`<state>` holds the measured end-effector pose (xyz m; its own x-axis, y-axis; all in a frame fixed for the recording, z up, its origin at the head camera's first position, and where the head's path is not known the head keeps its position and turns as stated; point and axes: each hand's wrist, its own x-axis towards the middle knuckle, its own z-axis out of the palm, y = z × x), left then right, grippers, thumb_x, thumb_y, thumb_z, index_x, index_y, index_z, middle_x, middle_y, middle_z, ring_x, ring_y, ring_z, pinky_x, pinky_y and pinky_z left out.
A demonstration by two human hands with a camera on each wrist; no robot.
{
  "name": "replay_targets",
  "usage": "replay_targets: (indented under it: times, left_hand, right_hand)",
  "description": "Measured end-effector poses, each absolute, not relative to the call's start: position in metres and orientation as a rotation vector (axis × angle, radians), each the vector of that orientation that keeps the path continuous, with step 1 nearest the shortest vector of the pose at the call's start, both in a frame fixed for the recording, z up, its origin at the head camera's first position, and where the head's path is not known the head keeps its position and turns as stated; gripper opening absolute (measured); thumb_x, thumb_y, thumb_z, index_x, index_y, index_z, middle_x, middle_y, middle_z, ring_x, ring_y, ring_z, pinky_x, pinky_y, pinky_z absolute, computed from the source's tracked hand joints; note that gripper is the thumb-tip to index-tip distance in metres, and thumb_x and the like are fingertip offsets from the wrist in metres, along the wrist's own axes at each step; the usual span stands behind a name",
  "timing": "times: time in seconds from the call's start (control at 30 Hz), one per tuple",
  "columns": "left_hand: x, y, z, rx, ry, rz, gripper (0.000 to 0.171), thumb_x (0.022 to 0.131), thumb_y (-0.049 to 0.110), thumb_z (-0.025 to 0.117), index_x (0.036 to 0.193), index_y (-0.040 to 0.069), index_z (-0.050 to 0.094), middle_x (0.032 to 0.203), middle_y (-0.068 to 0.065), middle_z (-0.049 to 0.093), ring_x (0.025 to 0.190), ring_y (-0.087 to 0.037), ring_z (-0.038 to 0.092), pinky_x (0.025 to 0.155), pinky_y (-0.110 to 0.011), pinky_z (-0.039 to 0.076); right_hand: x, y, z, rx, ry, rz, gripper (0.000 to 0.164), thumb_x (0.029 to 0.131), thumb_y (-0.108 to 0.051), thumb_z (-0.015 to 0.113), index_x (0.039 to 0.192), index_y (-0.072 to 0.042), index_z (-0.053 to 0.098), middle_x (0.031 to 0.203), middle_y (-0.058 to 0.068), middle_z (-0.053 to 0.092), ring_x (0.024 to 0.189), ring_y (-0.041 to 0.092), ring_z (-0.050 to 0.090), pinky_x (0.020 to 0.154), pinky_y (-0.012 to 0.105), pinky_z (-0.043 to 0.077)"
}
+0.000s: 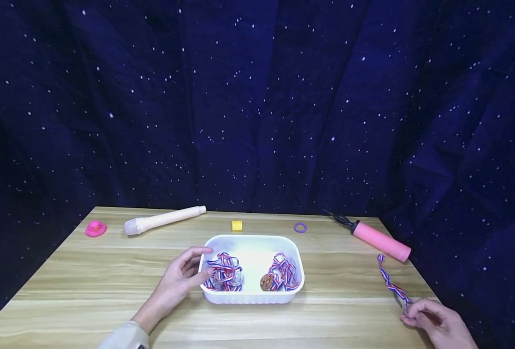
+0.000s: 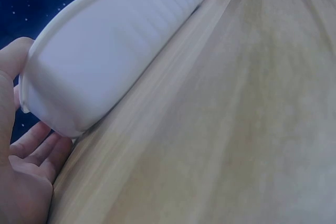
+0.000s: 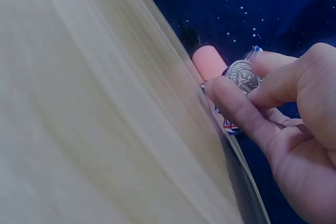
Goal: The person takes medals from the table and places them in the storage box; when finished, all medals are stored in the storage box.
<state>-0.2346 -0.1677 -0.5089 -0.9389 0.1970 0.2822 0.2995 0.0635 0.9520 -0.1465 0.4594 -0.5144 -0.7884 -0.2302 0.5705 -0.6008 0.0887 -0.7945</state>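
A white plastic basin stands on the table before me. My left hand grips its left rim, the thumb reaching over the edge and other fingers against the outer wall, also seen in the left wrist view. Inside lie silver medals with striped ribbons at the left and a bronze medal with a similar ribbon at the right. Near the table's right edge my right hand pinches a silver medal between thumb and fingers. Its red, white and blue ribbon trails away across the wood.
Along the back of the wooden table lie a pink rubber duck, a white toy microphone, a yellow block, a purple ring and a pink hand pump. A dark starry curtain hangs behind.
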Motion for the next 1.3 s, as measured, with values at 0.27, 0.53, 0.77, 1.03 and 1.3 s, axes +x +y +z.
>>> replay_targets:
  times: [0.27, 0.53, 0.77, 1.03, 1.3]
  left_hand:
    - [-0.235, -0.168, -0.51, -0.539, -2.221, -2.028, 0.05, 0.099, 0.007, 0.083, 0.146, 0.007, 0.065, 0.15, -0.026, 0.064, 0.14, -0.039, 0.063, 0.115, -0.02, 0.05]
    - [-0.234, -0.168, -0.51, -0.516, -2.231, -2.03, 0.05, 0.099, 0.008, 0.083, 0.146, 0.007, 0.065, 0.15, -0.027, 0.064, 0.14, -0.037, 0.063, 0.115, -0.02, 0.05]
    - [-0.235, -0.169, -0.511, -0.51, -2.238, -2.038, 0.052, 0.098, 0.008, 0.084, 0.146, 0.008, 0.065, 0.15, -0.026, 0.065, 0.141, -0.042, 0.062, 0.115, -0.021, 0.051]
    - [-0.234, -0.169, -0.508, -0.513, -2.214, -2.042, 0.051, 0.099, 0.007, 0.083, 0.146, 0.006, 0.065, 0.147, -0.027, 0.065, 0.138, -0.037, 0.064, 0.115, -0.02, 0.05]
    - [-0.233, -0.167, -0.507, -0.517, -2.214, -2.06, 0.051, 0.098, 0.007, 0.084, 0.146, 0.006, 0.065, 0.15, -0.027, 0.063, 0.141, -0.042, 0.061, 0.116, -0.021, 0.05]
  right_hand:
    - [-0.148, 0.443, -0.504, 0.805, -2.253, 1.619, 0.044, 0.098, 0.035, 0.045, 0.13, 0.015, 0.069, 0.136, -0.014, 0.075, 0.1, 0.014, 0.083, 0.085, 0.026, 0.067]
    - [-0.145, 0.42, -0.485, 0.49, -2.454, 1.36, 0.035, 0.101, 0.021, 0.062, 0.136, 0.015, 0.064, 0.113, -0.011, 0.073, 0.088, 0.015, 0.083, 0.077, 0.02, 0.065]
    - [-0.15, 0.4, -0.466, 0.305, -2.424, 1.346, 0.017, 0.106, 0.013, 0.063, 0.121, 0.02, 0.068, 0.096, 0.007, 0.084, 0.085, 0.008, 0.082, 0.077, 0.016, 0.064]
    - [-0.169, 0.376, -0.438, 0.35, -2.292, 1.235, 0.013, 0.105, 0.009, 0.068, 0.117, 0.01, 0.075, 0.11, -0.002, 0.078, 0.089, 0.005, 0.081, 0.082, 0.014, 0.063]
    - [-0.186, 0.345, -0.41, 0.338, -2.26, 1.31, 0.014, 0.108, 0.003, 0.068, 0.118, 0.009, 0.075, 0.091, 0.011, 0.084, 0.079, 0.012, 0.082, 0.077, 0.016, 0.063]
